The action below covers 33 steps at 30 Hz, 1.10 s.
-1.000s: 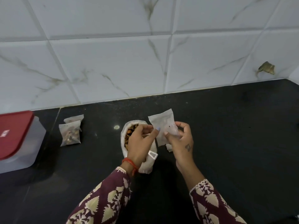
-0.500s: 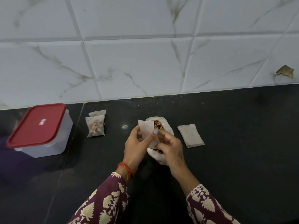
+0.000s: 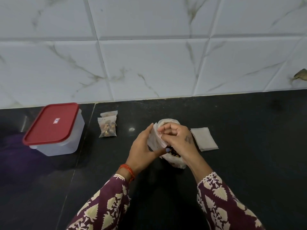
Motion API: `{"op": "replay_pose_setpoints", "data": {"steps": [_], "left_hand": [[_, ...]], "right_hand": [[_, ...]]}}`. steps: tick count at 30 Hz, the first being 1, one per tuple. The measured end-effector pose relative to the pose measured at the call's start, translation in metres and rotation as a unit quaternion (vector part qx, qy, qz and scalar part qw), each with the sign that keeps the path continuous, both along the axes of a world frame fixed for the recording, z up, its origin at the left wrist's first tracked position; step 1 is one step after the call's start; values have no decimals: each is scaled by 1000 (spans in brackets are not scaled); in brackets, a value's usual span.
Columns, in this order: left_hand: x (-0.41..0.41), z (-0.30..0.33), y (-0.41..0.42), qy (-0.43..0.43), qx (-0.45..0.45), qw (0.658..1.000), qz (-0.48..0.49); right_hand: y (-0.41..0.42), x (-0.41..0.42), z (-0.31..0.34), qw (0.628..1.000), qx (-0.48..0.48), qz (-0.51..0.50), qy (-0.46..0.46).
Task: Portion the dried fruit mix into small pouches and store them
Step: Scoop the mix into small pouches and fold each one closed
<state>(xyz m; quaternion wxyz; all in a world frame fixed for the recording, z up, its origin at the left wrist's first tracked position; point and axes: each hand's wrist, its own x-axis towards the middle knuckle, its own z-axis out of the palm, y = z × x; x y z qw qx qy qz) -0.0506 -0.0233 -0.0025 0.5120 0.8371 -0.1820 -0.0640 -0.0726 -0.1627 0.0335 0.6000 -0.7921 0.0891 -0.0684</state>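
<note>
A small clear pouch (image 3: pixel 155 140) is held upright over the open bag of dried fruit mix (image 3: pixel 174 161) at the middle of the black counter. My left hand (image 3: pixel 142 150) grips the pouch from the left side. My right hand (image 3: pixel 178 138) pinches the pouch's top edge with curled fingers, and covers most of the bag's mouth. Two filled pouches (image 3: pixel 107 128) lie overlapping to the left. A stack of empty pouches (image 3: pixel 204 138) lies flat just right of the bag.
A clear plastic box with a red lid (image 3: pixel 53 128), closed, stands at the left by the tiled wall. The black counter (image 3: pixel 249 146) stretches to the right. A torn brown scrap (image 3: pixel 300 74) sticks to the wall at the far right.
The view has shifted left and down. The empty pouches now lie on the counter right of the bag. Both hands have closed in on one pouch over the bag's mouth.
</note>
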Motion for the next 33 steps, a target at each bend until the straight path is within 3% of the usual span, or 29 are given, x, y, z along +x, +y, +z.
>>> {"op": "replay_pose_setpoints", "data": {"steps": [4,7,9,13,20,23,26,29,33], "left_hand": [[2,2,1,-69,24,997,-6],[4,6,1,-115,49,992,-22],[6,8,2,-130,61,989,-30],[11,12,6,-128,45,990,-31],[17,9,12,-109,49,991,-61],[18,8,12,-114,42,990,-65],[19,6,15,-99,39,993,-49],[19,-7,20,-77,45,995,-35],[18,-33,21,-42,75,996,-26]], "right_hand": [[-4,1,4,993,-113,1,-30],[-6,3,5,961,-274,34,-11],[-10,4,9,945,-318,78,10],[-16,3,11,966,-243,93,9],[-14,4,6,965,-243,95,4],[-16,1,10,983,-147,111,8],[-30,-1,12,998,-60,30,-16],[-50,-4,-1,984,-164,-74,1],[-54,-5,-38,921,-360,-26,148]]}}
